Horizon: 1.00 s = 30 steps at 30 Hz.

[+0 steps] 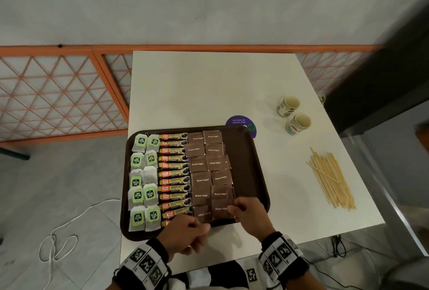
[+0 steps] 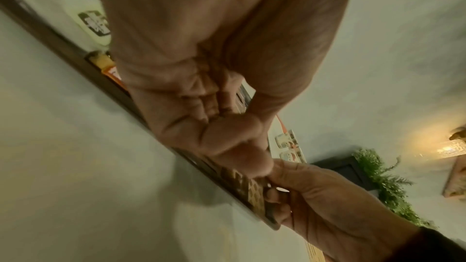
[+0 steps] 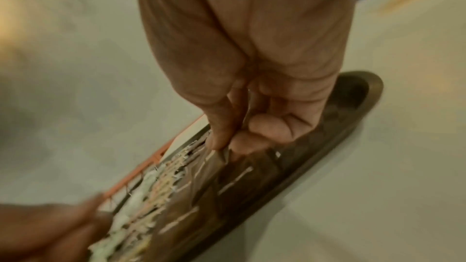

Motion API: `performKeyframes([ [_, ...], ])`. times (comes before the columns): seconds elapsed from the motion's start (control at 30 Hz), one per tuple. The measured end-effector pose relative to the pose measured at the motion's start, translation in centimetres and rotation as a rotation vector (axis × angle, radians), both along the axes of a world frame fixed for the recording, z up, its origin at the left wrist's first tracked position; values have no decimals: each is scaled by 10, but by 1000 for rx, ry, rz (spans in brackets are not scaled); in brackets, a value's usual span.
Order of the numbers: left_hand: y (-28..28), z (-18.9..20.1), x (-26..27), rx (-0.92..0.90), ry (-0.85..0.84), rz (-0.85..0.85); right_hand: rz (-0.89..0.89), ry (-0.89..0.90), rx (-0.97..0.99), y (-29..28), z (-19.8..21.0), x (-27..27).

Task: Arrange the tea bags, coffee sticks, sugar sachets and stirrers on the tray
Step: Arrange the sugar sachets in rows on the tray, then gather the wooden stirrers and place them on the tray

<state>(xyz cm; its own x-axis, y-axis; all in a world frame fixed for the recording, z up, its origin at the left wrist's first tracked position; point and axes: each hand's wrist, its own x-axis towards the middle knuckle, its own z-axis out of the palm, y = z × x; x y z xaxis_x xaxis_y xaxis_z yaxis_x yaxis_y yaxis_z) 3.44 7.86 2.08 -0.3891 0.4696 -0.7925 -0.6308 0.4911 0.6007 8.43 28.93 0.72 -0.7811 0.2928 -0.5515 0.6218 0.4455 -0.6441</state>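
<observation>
A dark brown tray (image 1: 260,173) sits at the table's front left. It holds green-labelled tea bags (image 1: 144,180) on the left, coffee sticks (image 1: 174,173) in the middle and brown sugar sachets (image 1: 209,164) to their right. My right hand (image 1: 232,209) pinches the front-row brown sugar sachet (image 1: 220,210) between thumb and finger (image 3: 219,140), low over the tray (image 3: 358,95). At the tray's front edge, my left hand (image 1: 202,229) is blurred, its fingers (image 2: 201,105) curled into the palm with nothing seen in them. Wooden stirrers (image 1: 332,178) lie loose on the table to the right.
Two paper cups (image 1: 293,115) stand behind the stirrers at the right. A round purple sticker (image 1: 241,122) shows behind the tray. The tray's right strip is bare. An orange lattice fence (image 1: 58,94) runs behind and left of the white table (image 1: 209,85).
</observation>
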Motion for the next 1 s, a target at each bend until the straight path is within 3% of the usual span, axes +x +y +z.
performKeyframes([
  [0.07,-5,1,-5,-17,8,42,49,-20,78,7,-4,-8],
  [0.2,-11,4,-14,-64,72,55,-16,-72,165,14,-6,-8],
  [0.27,-10,4,-27,-122,276,17,-32,-58,232,14,-4,-1],
  [0.4,9,2,-83,-293,896,-121,-46,49,270,19,10,22],
  [0.5,29,-9,-125,-411,1116,-313,-90,15,308,30,15,48],
  [0.63,42,-26,-142,-493,1071,-699,-272,-62,271,46,23,84],
  [0.7,44,-33,-140,-535,1066,-803,-351,-75,247,52,28,101],
  [0.9,49,-43,-133,-597,1086,-828,-486,-87,257,65,33,133],
  [1.0,47,-34,-130,-556,1124,-772,-469,-102,320,64,38,133],
])
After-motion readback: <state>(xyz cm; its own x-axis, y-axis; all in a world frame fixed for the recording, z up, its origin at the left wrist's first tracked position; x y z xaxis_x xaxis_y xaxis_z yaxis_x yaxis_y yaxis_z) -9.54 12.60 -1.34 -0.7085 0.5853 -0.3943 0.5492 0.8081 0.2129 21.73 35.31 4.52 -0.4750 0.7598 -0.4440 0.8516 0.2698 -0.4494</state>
